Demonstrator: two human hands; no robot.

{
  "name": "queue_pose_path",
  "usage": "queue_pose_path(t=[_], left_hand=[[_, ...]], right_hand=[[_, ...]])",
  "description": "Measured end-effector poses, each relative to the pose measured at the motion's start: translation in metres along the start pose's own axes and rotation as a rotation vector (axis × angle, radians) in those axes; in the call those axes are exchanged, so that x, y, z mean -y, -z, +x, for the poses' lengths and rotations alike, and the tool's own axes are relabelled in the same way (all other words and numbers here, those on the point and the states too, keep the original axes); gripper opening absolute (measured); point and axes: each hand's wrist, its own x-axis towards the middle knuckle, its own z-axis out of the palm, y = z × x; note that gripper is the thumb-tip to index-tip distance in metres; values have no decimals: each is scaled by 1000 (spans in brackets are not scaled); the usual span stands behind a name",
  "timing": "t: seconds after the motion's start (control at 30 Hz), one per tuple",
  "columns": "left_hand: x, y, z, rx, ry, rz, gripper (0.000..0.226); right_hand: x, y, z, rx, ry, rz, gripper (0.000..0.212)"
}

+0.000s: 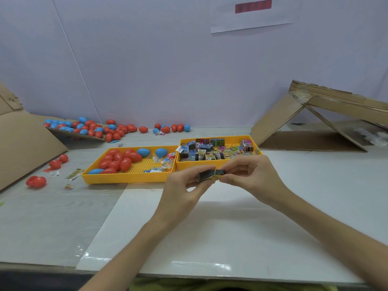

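A small dark packet (211, 174) with a yellow edge is held above the table, just in front of the yellow trays. My left hand (184, 185) grips its left end between thumb and fingers. My right hand (247, 173) pinches its right end with curled fingers. Behind the hands, the right yellow tray (218, 163) holds several small printed boxes and packets. The left yellow tray (126, 179) holds several red and blue plastic eggs (119, 160) and a few small bagged toys.
More red and blue eggs (113, 128) lie scattered along the back wall and at the left. Cardboard sheets stand at the left (25, 143) and a folded cardboard box (315, 122) at the right. A white board (210, 238) covers the table's front.
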Motion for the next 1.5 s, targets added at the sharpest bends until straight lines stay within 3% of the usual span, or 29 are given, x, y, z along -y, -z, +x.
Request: queue_pose_path(t=[0.23, 0.53, 0.93, 1.17, 1.5], left_hand=[[-1, -3, -2, 66, 50, -64, 36], [-2, -5, -2, 88, 160, -128, 17], [-2, -2, 1, 85, 204, -177, 16], [-6, -1, 2, 142, 208, -358, 43], [-6, -2, 3, 117, 235, -379, 37]], right_hand=[[-3, -2, -2, -3, 77, -163, 15], [3, -11, -8, -21, 326, -408, 8], [4, -13, -10, -72, 255, -392, 11], [5, -8, -5, -186, 201, -355, 10], [3, -5, -1, -317, 73, -306, 11]])
